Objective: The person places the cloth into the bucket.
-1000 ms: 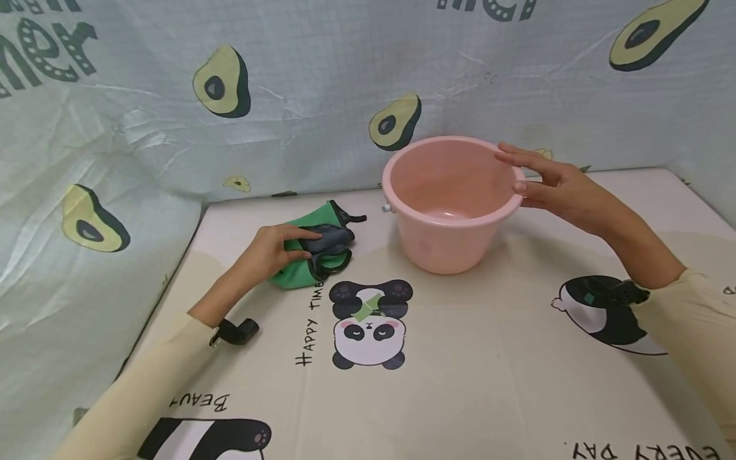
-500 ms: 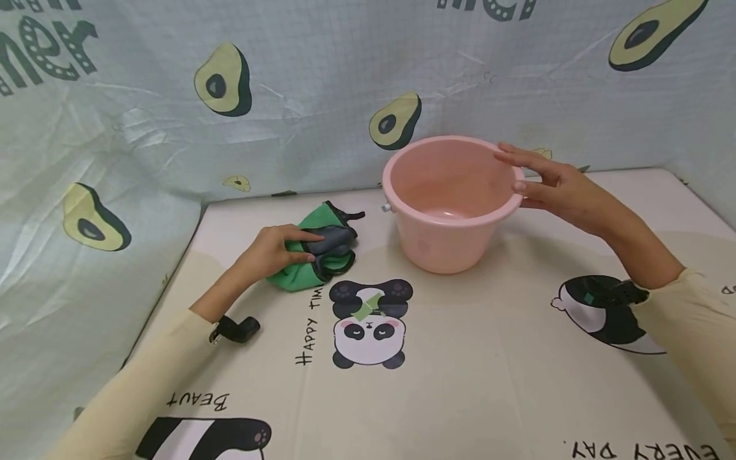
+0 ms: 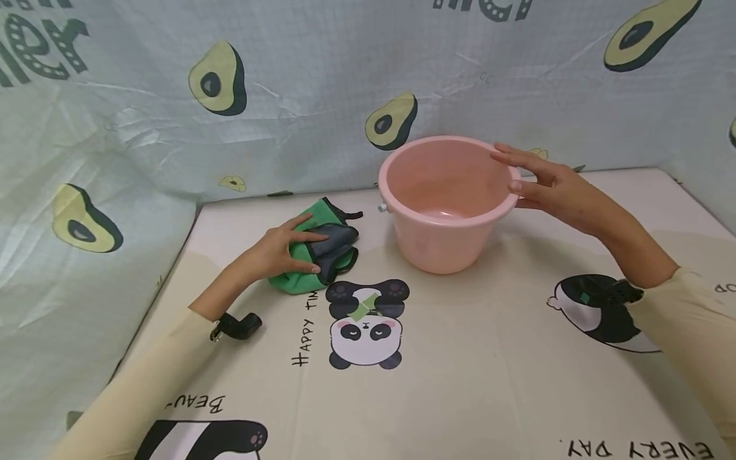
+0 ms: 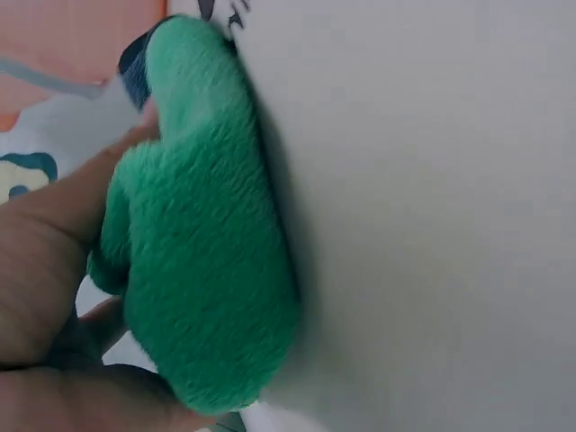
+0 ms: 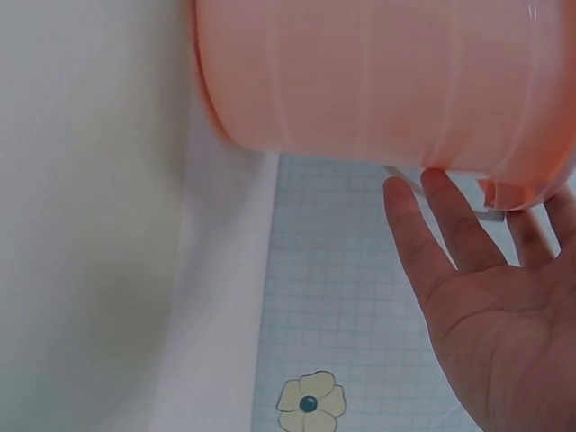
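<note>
A crumpled cloth, green on one face and dark grey on the other with black edging and a loop, lies at the table's left rear. Over it spreads my left hand, its fingers apart and touching the cloth. In the left wrist view the fuzzy green face of the cloth bulges beside my thumb and fingers. A pink bucket stands upright at the back. My right hand rests at its right rim, the fairly straight fingers on both sides of the rim, as the right wrist view of the bucket shows.
A light tablecloth with printed pandas and lettering covers the table. Behind and to the left hangs a pale curtain with avocado prints, close to the bucket's far side. Black wrist straps sit on both arms.
My left fingers have spread apart over the cloth, where they were closer together before. The cloth has shifted slightly towards me. The right hand and the bucket stay put; the view turns slightly.
</note>
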Demonstrator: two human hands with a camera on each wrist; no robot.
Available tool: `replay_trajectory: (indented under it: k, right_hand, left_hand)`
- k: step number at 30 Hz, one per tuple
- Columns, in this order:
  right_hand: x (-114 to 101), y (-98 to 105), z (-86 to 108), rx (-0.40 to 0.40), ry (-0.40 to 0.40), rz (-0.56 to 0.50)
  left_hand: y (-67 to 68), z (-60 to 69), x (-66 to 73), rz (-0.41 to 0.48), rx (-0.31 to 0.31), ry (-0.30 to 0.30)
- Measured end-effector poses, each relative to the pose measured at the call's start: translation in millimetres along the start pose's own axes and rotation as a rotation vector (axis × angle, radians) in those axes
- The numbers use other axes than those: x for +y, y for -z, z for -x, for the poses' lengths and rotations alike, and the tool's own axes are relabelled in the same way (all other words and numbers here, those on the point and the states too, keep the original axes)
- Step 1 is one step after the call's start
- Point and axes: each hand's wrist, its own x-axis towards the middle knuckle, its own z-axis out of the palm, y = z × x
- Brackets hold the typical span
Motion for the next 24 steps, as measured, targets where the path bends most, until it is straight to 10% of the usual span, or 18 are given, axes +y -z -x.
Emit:
replay_trajectory:
  k: [15,24]
  right_hand:
    - [1,-2,-0.3,-0.004,0.000,-0.031]
    - [1,-2,-2.4,-0.007,0.008,-0.051]
  left_hand:
    - [-2.5,0.3,18.6,0.158,0.252,0.027]
    - [14.6,-15.3,39.2,0.175,0.424,-0.089]
